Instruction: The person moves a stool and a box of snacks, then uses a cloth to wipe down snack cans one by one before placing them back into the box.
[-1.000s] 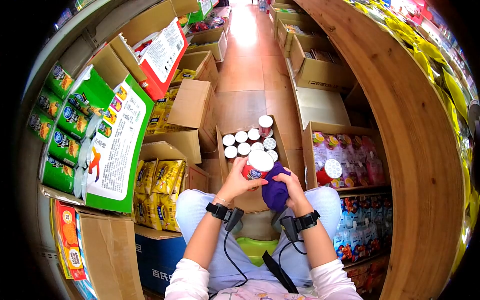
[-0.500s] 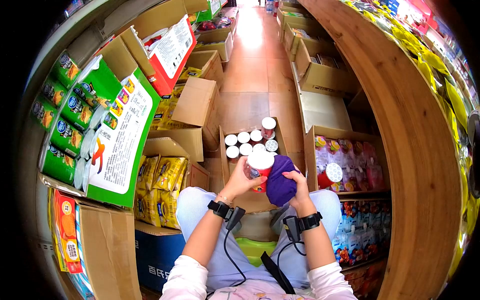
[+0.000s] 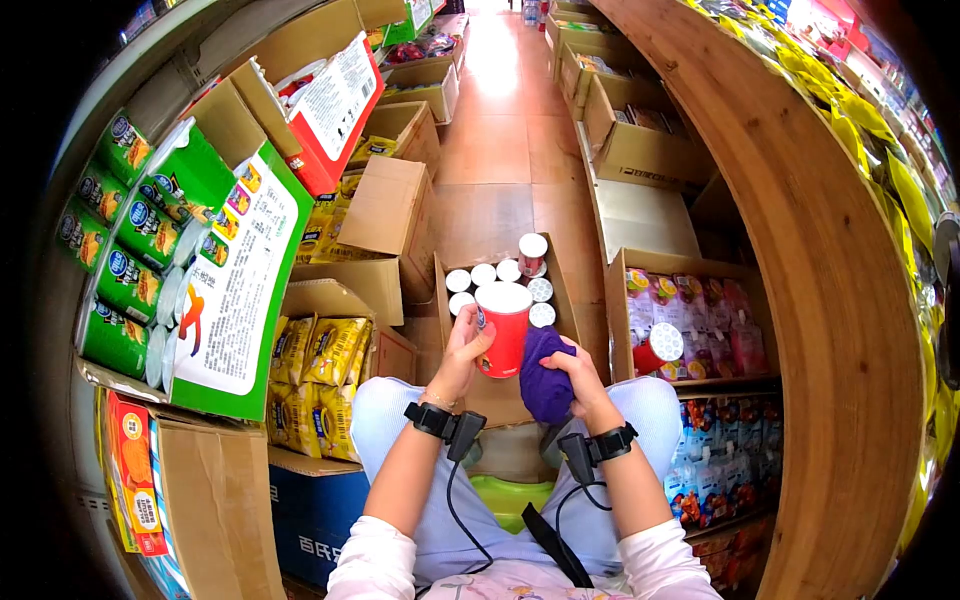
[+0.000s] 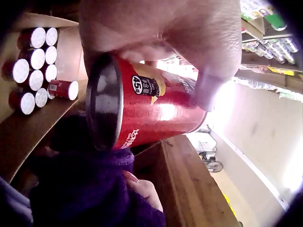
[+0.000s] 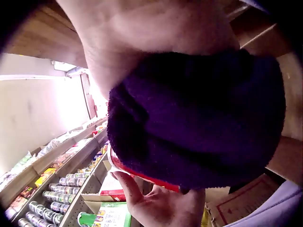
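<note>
My left hand [image 3: 456, 358] grips a red canister [image 3: 508, 342] with a white lid, thumb on its near side and fingers round the left. The left wrist view shows its dark metal base and printed red wall [image 4: 156, 106]. A bunched purple cloth [image 3: 546, 388] is in my right hand [image 3: 584, 380], close by the canister's lower right side. In the right wrist view the cloth [image 5: 199, 123] covers most of that hand's fingers and overlaps the canister. Beyond the hands, an open cardboard box [image 3: 441, 290] contains several similar canisters [image 4: 35, 80], one lying across others.
Another red canister [image 3: 660, 345] lies on pink pouches [image 3: 705, 310] in a carton at right. Yellow packets [image 3: 330, 350] fill a carton at left, below green canisters [image 3: 130, 280]. A wooden shelf edge [image 3: 790, 250] curves along the right. A tiled aisle [image 3: 490, 150] runs ahead.
The canister has turned in my left hand, its plain red side now showing instead of the label. The cloth moved up against its side, then back lower and narrower in my right hand.
</note>
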`<state>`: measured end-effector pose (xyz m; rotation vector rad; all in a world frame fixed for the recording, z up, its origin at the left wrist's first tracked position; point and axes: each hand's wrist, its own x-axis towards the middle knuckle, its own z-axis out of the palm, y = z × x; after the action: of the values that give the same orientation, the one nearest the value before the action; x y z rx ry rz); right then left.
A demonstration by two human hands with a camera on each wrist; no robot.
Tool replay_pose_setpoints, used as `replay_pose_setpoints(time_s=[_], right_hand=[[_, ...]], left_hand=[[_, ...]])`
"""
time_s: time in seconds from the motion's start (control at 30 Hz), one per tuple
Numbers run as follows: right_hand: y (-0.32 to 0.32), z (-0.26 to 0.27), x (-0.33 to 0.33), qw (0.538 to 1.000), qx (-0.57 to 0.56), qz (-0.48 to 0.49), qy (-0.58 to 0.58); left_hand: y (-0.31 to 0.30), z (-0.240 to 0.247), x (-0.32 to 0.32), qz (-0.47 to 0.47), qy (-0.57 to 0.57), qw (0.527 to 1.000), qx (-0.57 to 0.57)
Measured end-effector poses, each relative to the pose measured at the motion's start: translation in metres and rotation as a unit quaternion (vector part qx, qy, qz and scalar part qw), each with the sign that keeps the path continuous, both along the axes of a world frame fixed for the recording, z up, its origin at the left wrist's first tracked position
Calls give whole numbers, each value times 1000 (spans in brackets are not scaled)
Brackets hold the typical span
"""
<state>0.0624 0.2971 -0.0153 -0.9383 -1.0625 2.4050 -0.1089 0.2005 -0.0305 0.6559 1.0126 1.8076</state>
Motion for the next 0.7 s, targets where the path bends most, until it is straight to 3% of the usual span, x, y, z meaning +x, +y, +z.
replay_pose_setpoints(time_s=[0.33, 0.43, 0.53, 0.7], right_hand=[[1, 0, 1, 1000, 17, -11, 6], [3, 4, 4, 999, 8, -34, 9], [6, 5, 4, 996, -2, -79, 46], [3, 25, 6, 991, -28, -110, 70]], left_hand=[[6, -14, 1, 11, 287, 946, -152], [6, -13, -5, -32, 333, 928, -166], [5, -7, 5, -53, 187, 973, -121], [9, -28, 11, -54, 183, 977, -91]])
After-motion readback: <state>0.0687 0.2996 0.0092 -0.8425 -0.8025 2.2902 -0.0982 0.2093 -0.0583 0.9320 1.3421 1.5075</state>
